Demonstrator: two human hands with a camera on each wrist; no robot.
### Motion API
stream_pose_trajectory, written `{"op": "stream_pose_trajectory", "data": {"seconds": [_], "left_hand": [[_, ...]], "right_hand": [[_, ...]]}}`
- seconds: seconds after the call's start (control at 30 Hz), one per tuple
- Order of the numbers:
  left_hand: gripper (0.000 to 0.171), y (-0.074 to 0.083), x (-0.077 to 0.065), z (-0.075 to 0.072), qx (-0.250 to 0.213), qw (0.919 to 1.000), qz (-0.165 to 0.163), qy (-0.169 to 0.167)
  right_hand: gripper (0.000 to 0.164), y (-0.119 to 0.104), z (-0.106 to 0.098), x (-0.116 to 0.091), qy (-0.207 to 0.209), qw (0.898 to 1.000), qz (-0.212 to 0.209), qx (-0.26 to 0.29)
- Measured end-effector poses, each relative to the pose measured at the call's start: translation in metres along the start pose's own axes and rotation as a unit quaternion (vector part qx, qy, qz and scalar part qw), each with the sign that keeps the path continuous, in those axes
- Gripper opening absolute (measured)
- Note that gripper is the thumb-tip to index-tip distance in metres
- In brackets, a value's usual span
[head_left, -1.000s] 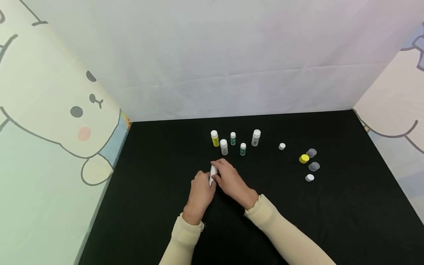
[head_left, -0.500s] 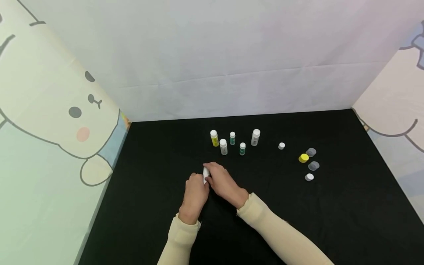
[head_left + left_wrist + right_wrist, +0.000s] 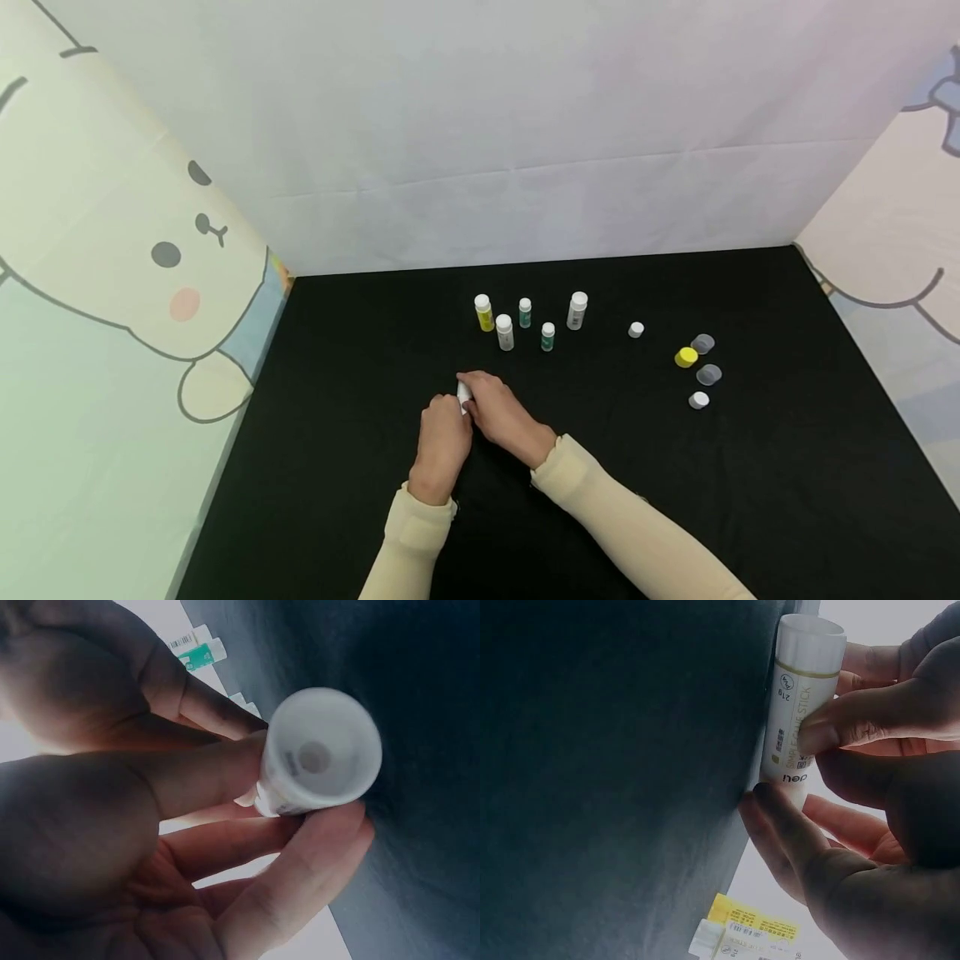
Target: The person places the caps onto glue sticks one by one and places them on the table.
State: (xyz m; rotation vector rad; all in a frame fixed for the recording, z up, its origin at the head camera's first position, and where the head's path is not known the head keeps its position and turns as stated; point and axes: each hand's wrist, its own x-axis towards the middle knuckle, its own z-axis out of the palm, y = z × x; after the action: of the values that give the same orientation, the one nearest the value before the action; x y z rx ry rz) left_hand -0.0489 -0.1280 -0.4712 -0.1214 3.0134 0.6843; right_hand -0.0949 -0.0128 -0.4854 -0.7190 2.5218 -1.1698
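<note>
Both hands are on one white glue stick point(image 3: 795, 712), with small print and a gold line on its label. In the left wrist view its hollow round end point(image 3: 324, 746) faces the camera. My left hand point(image 3: 442, 435) grips the body near that hollow end, thumb on one side and fingers on the other. My right hand point(image 3: 504, 410) pinches the opposite end, its fingertips point(image 3: 769, 791) just past the "deli" lettering; that end is partly hidden by the fingers. In the head view the hands mostly cover the stick, over the table's middle.
Beyond the hands stand several capped glue sticks: a yellow one point(image 3: 483, 312), white ones point(image 3: 505, 332) point(image 3: 576, 311) and green ones point(image 3: 525, 313) point(image 3: 547, 337). To the right lie white caps point(image 3: 636, 330) point(image 3: 698, 401), a yellow cap point(image 3: 686, 357) and clear cups point(image 3: 702, 344) point(image 3: 708, 375) on black cloth point(image 3: 787, 500).
Both hands have shifted left and slightly nearer the body with the glue stick between them, mostly in the first half second. The standing sticks and loose caps stay in place.
</note>
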Motion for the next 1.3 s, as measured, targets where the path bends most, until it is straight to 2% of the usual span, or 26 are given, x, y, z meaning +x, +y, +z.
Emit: {"op": "stream_pose_trajectory", "data": {"seconds": [0.47,0.67,0.87,1.1,1.3], "left_hand": [[0.012,-0.001,0.001,-0.001,0.003,0.9999,-0.012,-0.008],[0.011,-0.003,0.001,-0.001,-0.025,0.9994,-0.022,-0.008],[0.010,-0.005,-0.001,0.001,-0.030,0.9994,-0.015,0.002],[0.011,-0.003,-0.004,0.001,-0.014,0.9996,-0.003,0.023],[0.018,0.000,-0.004,-0.002,-0.017,0.9985,0.005,0.052]], "right_hand": [[0.042,0.003,0.005,0.005,0.003,1.000,-0.022,-0.020],[0.042,0.002,0.005,0.005,-0.001,1.000,-0.014,-0.023],[0.043,0.005,0.006,0.004,0.000,1.000,-0.017,-0.019],[0.044,0.010,0.002,-0.001,0.010,1.000,-0.029,-0.002],[0.044,0.013,-0.009,-0.007,0.022,1.000,-0.009,0.003]]}}
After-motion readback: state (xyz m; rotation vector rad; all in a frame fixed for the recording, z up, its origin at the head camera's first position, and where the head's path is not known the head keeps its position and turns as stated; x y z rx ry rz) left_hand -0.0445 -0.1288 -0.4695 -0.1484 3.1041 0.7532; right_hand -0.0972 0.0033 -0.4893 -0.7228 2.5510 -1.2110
